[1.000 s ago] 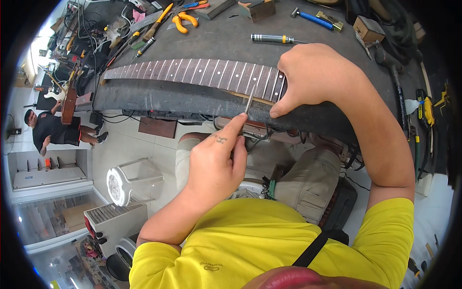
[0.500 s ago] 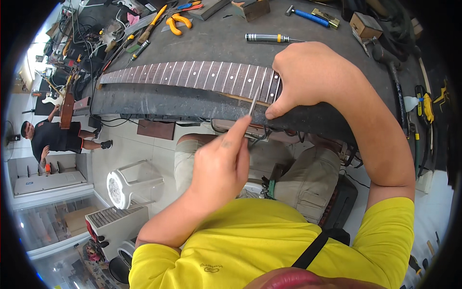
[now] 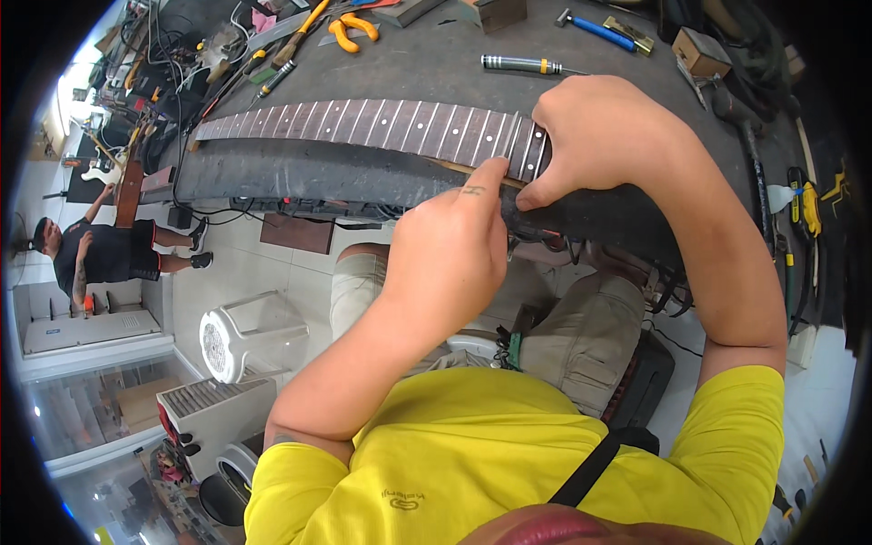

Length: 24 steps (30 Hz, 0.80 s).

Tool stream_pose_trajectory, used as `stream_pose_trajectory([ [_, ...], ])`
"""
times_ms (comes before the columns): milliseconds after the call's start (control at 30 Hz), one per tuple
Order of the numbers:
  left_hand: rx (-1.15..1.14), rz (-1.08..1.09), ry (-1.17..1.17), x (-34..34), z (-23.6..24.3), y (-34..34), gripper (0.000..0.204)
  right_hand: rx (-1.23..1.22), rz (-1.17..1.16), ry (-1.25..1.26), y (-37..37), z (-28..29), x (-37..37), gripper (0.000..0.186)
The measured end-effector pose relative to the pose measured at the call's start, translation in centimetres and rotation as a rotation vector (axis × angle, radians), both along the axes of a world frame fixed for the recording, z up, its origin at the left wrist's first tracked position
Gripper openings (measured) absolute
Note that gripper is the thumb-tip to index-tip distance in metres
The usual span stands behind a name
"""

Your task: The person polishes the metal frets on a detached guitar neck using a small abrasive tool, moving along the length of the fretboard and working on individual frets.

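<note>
A dark guitar fretboard [image 3: 361, 123] with metal frets and white dots lies along the dark padded bench edge [image 3: 300, 173]. My right hand [image 3: 604, 136] grips its right end, thumb at the front edge and fingers over the far side. My left hand [image 3: 450, 236] is closed on a thin metal file, its index finger reaching onto the frets near that end; the file is mostly hidden under this finger. A screwdriver [image 3: 510, 63] lies beyond the fretboard.
Orange-handled pliers [image 3: 356, 31], a blue-handled hammer [image 3: 599, 32] and a wooden block [image 3: 701, 52] sit at the back. Cables and tools crowd both sides. A white stool [image 3: 232, 341] stands below left. A co-worker [image 3: 95, 250] stands at the far left.
My left hand and the file have moved up and right over the fretboard. My right hand keeps its grip, shifted slightly in view with the fretboard. The co-worker's arm has moved.
</note>
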State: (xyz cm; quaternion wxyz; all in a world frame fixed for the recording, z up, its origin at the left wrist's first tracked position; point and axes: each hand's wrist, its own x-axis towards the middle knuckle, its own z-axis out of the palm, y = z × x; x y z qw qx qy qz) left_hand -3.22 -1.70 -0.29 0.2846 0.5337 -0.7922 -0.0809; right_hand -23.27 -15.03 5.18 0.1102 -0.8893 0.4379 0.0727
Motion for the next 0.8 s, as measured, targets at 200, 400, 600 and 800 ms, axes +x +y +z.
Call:
stream_pose_trajectory([
  [200, 0.012, -0.039, 0.035, 1.8, -1.2, 4.0, 0.056, -0.008, 0.026, 0.015, 0.1, -0.6, 0.1, 0.071],
  [400, 0.040, -0.038, 0.004, 0.3, -0.2, -0.1, 0.058, -0.004, 0.007, 0.061, 0.1, -0.2, -0.2, 0.072],
  [600, 0.057, -0.032, 0.049, 2.5, -0.5, 3.4, 0.047, 0.000, 0.034, 0.005, 0.1, -0.2, 0.5, 0.073],
  [800, 0.031, -0.045, 0.026, 1.4, -0.5, 1.5, 0.045, 0.018, -0.005, -0.023, -0.1, -0.6, -0.4, 0.071],
])
